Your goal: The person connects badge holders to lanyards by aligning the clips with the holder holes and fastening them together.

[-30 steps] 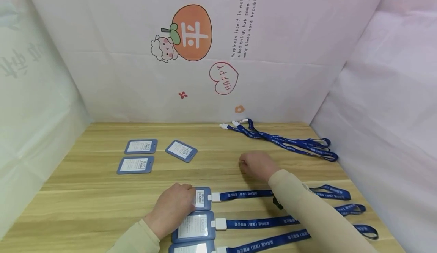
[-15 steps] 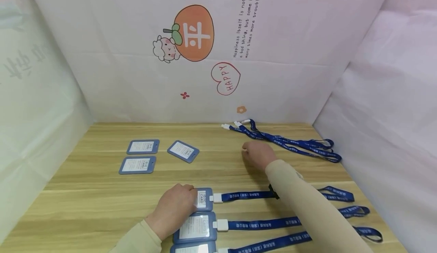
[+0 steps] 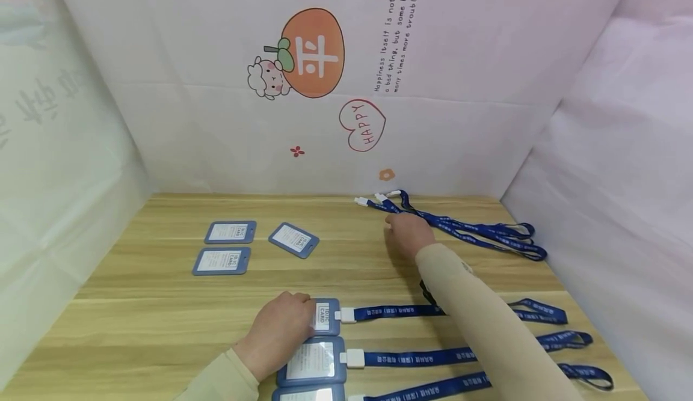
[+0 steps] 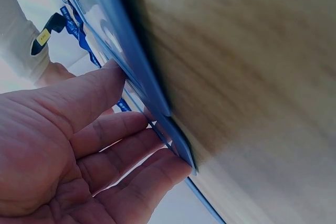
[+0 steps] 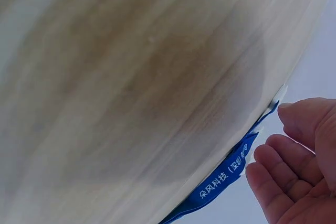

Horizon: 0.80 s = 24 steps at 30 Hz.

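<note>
My left hand [image 3: 278,332] lies over the left part of the top blue ID badge holder [image 3: 331,317] in the head view. In the left wrist view its thumb and fingers [image 4: 152,182] are bent round the holder's edges. A white clip joins this holder to a dark blue lanyard [image 3: 397,311] stretching right. My right hand [image 3: 409,232], with nothing in it, hovers at the near side of the blue lanyard bundle [image 3: 476,228]. In the right wrist view its fingers are loosely bent, close to a lanyard strap [image 5: 223,179] with white lettering.
Two more badge holders [image 3: 311,360] with lanyards lie in a row below the held one. Three loose holders [image 3: 222,261] rest at the back left of the wooden table [image 3: 124,305]. White printed sheets [image 3: 227,142] wall the table's back and sides.
My right hand has moved away from me across the table, up to the lanyard bundle. The left hand stays on the badge holder. The head view has shifted slightly.
</note>
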Motion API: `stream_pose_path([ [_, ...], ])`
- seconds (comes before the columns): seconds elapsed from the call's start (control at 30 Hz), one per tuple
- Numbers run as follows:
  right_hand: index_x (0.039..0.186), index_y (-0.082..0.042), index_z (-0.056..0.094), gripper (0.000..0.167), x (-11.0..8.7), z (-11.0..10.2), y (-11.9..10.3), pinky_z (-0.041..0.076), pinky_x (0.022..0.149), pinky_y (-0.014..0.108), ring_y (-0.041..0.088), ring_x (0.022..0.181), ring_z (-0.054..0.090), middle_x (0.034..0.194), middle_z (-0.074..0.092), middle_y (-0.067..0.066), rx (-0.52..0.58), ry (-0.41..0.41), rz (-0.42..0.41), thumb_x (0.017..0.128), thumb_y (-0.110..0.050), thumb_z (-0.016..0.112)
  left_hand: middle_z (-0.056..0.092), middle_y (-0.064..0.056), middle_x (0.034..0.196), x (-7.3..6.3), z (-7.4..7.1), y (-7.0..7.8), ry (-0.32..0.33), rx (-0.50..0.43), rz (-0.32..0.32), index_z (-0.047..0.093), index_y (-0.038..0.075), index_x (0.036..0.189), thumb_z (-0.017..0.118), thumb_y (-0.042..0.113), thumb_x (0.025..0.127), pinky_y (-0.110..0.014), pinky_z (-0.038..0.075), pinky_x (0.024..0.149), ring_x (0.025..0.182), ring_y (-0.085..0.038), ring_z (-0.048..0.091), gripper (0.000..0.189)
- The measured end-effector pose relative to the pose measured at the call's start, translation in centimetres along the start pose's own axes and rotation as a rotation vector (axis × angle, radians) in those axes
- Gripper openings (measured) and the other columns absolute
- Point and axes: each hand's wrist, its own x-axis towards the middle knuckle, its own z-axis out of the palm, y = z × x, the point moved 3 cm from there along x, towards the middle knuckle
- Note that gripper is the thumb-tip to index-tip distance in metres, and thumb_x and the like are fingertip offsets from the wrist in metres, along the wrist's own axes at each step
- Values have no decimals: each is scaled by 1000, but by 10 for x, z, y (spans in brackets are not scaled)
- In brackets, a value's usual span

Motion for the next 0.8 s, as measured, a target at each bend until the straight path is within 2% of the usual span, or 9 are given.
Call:
stream_pose_path([
  [0.17, 138, -5, 65, 34, 11, 2, 3, 56, 104, 51, 36, 123, 67, 133, 70, 17, 29, -8, 49, 107, -17, 59, 75, -7, 96, 0, 0, -1, -6, -4, 4, 78, 6, 101, 89, 25, 82, -35, 62, 71, 76, -19, 66, 30],
  [0.4, 135, -6, 66, 32, 27, 2, 9, 59, 95, 54, 37, 116, 69, 127, 70, 19, 52, -1, 99, 107, -14, 54, 75, -7, 96, -1, 0, -1, 12, 6, 17, 77, 5, 102, 88, 25, 82, -35, 62, 71, 77, -19, 66, 30],
  [0.67, 133, -4, 64, 32, 44, 1, 15, 57, 97, 57, 38, 120, 65, 132, 67, 21, 116, -54, 155, 108, -14, 47, 74, -6, 94, 0, -1, -2, 16, 8, 22, 78, 6, 102, 89, 24, 81, -34, 61, 70, 75, -18, 65, 30],
  [0.8, 137, -5, 64, 36, 48, 4, 19, 56, 98, 59, 40, 123, 64, 134, 66, 22, 141, -73, 184, 108, -13, 43, 73, -6, 93, -1, -1, -1, 23, 8, 27, 77, 6, 100, 90, 24, 81, -34, 61, 68, 74, -19, 64, 29],
])
